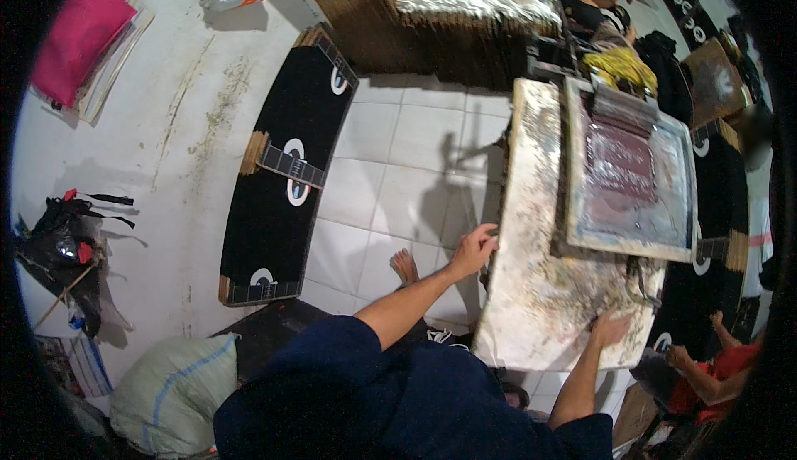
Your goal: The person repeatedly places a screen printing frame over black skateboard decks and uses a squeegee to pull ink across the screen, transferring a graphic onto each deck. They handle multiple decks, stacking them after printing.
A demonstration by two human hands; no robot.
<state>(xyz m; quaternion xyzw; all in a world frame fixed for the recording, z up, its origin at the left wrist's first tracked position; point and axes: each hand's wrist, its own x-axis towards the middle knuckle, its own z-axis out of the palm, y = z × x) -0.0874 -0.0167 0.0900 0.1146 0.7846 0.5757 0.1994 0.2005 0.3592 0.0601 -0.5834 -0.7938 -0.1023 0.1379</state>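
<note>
In front of me, to the right, stands a paint-stained white printing table (521, 294). My left hand (475, 252) is at its left edge, fingers loosely bent and apart, and I see nothing held in it. Low on the right side of the tabletop rests my right hand (612, 329), fingers stretched out and touching the stained surface. Beyond it a screen-printing frame (629, 248) lies over the far right part of the table. Dark maroon ink (614, 161) covers part of its mesh, and a wide squeegee (624, 105) sits at its far end.
Black printed sheets (286, 119) lie in a long row at left, more (706, 178) beyond the table at right. A large stack of brown sheets (465, 45) with a silvery top stands far ahead. A pale sack (174, 393) sits near left. Co-workers are at far right and right (706, 377).
</note>
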